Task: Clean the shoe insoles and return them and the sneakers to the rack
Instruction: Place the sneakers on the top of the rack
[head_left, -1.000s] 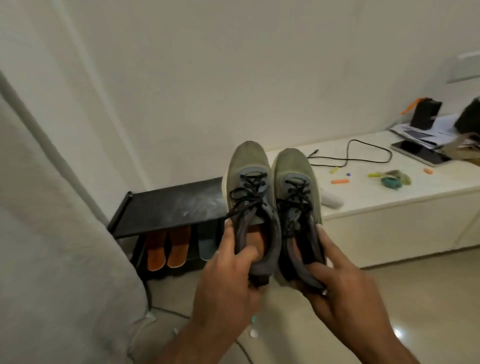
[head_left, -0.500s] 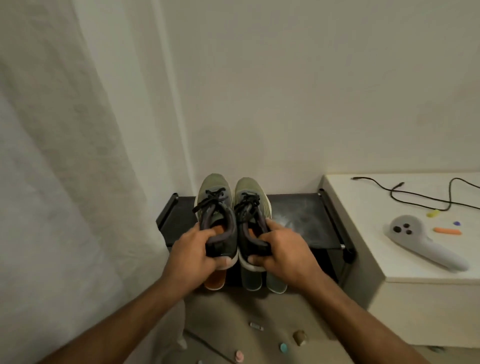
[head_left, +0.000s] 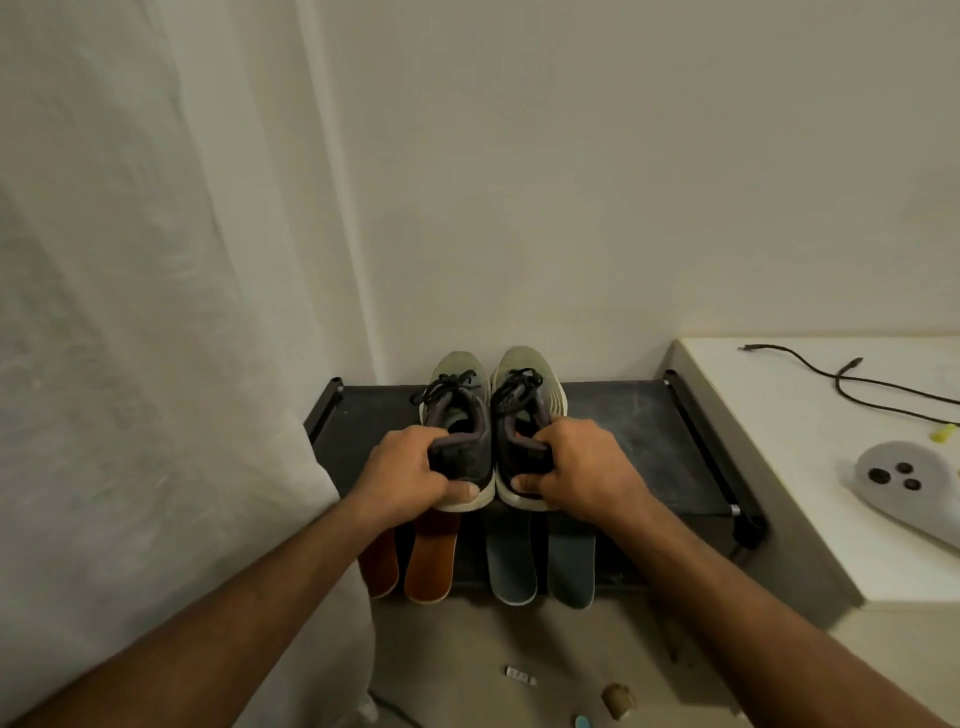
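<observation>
Against the pale wall, black rack (head_left: 649, 431) top shelf carries both sneakers side by side, toes at its back edge; left hand (head_left: 402, 475) grips left sneaker (head_left: 460, 410) heel, right hand (head_left: 584, 467) grips right sneaker (head_left: 522, 395) heel. Bare shelf lies either side; orange insoles (head_left: 431, 558) and grey insoles (head_left: 540, 564) lean below the front edge; white worktop (head_left: 779, 467) abuts the rack's right rail.

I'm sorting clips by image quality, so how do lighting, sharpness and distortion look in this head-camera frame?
Head view: dim, soft, yellowish light with no glare. The sneakers and both hands, left hand and right hand, look reasonably sharp. The insoles under the rack sit in shadow. Wide-angle bending shows on the curtain and counter edge. Floor bits look soft.
</observation>
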